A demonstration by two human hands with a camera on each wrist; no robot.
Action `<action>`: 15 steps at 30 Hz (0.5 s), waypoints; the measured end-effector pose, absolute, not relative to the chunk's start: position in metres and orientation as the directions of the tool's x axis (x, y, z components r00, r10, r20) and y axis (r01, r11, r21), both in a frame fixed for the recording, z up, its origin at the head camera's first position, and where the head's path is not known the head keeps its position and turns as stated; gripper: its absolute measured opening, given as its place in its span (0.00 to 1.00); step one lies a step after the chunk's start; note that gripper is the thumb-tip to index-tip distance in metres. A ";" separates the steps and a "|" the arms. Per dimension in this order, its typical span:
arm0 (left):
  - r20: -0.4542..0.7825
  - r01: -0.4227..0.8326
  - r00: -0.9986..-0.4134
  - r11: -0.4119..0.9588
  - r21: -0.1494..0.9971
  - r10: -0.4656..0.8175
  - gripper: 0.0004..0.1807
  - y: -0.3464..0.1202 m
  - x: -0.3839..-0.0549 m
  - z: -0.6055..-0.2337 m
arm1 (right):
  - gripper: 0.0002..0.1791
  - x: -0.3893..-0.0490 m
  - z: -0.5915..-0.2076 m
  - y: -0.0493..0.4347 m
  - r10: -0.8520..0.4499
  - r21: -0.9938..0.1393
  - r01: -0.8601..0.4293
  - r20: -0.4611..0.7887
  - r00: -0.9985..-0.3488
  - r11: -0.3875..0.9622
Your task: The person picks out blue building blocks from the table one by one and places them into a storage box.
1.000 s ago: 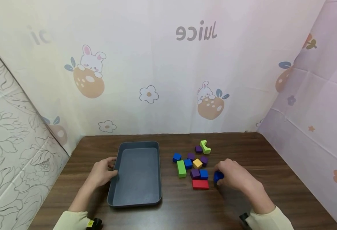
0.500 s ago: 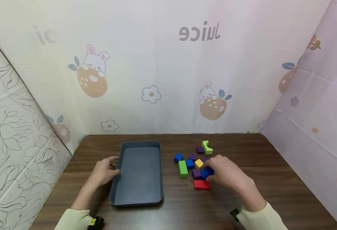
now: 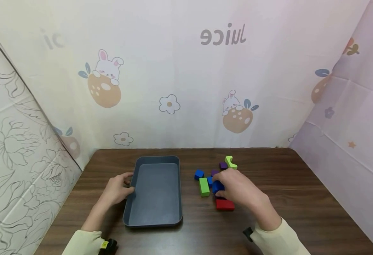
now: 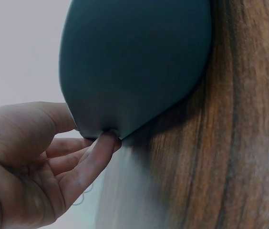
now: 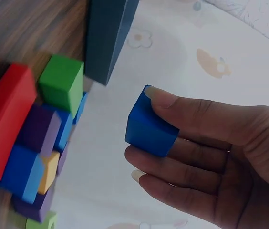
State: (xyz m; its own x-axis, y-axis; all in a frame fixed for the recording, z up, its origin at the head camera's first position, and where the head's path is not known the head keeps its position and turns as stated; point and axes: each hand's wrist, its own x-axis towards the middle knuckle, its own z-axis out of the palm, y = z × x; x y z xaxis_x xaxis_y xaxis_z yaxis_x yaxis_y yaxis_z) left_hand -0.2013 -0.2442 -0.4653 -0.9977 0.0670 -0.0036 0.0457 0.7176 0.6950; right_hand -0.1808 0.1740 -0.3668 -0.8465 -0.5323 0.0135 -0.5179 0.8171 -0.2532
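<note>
Held between the thumb and fingers of my right hand (image 3: 239,187) is a blue block (image 5: 149,126). It hangs over the group of blocks, and the right wrist view shows it raised off the table. My left hand (image 3: 116,189) grips the left side of a dark grey tray (image 3: 154,198), thumb at the rim and fingers against the outer wall. Bare floor shows across the tray. Around the right hand lie a green block (image 3: 204,187), a red block (image 3: 225,205), another blue block (image 3: 199,174) and a purple block (image 3: 223,165). A yellow block (image 5: 49,172) is hidden behind the hand in the head view.
A light green block with a curved cutout (image 3: 230,162) lies at the back of the group. The tray stands left of the blocks on a dark wooden table (image 3: 205,237). Printed curtains (image 3: 186,71) hang behind the table and along its sides.
My right hand has carried the blue block leftward, from right of the group to over its middle. My left hand stays on the tray. The head view has shifted slightly.
</note>
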 end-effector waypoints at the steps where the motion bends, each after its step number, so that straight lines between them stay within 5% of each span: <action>1: -0.003 0.047 -0.998 0.717 0.695 0.067 0.32 -0.244 -0.201 -0.466 | 0.18 -0.181 -0.366 0.171 -0.539 -0.257 -0.524 0.017 -0.842 0.812; 15: -0.010 0.032 -0.998 0.713 0.700 0.054 0.32 -0.244 -0.202 -0.467 | 0.17 -0.186 -0.360 0.130 -0.635 -0.275 -0.628 0.075 -0.769 0.728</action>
